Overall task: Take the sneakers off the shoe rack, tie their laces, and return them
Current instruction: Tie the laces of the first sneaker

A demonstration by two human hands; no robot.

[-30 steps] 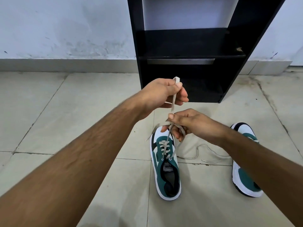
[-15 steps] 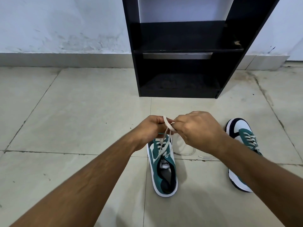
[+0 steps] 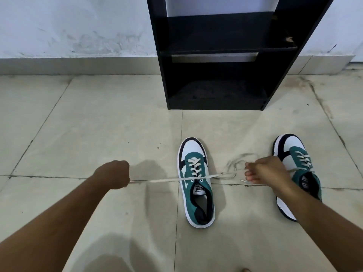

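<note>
Head view. Two green-and-white sneakers on the tiled floor, toes toward the black shoe rack, well apart from each other and clear of the rack. Both visible rack shelves bare of shoes.

Left sneaker: centre of view, heel toward the camera. Lace crossed once over the top eyelets and stretched taut to both sides, low over the floor.

Left hand: fisted, grip closed on the left lace end, out to the left of the shoe and well apart from it. Right hand: fingers curled, grip pinched on the other lace end; a blurred loose loop of lace on the floor just beyond it.

Right sneaker: partly covered by the right hand and forearm; lace ends not discernible.

Compared with half a second earlier: hands no longer bunched together above the left shoe, now drawn apart sideways; lace no longer gathered between the fingers, now in one straight line. Right sneaker unmoved.
</note>
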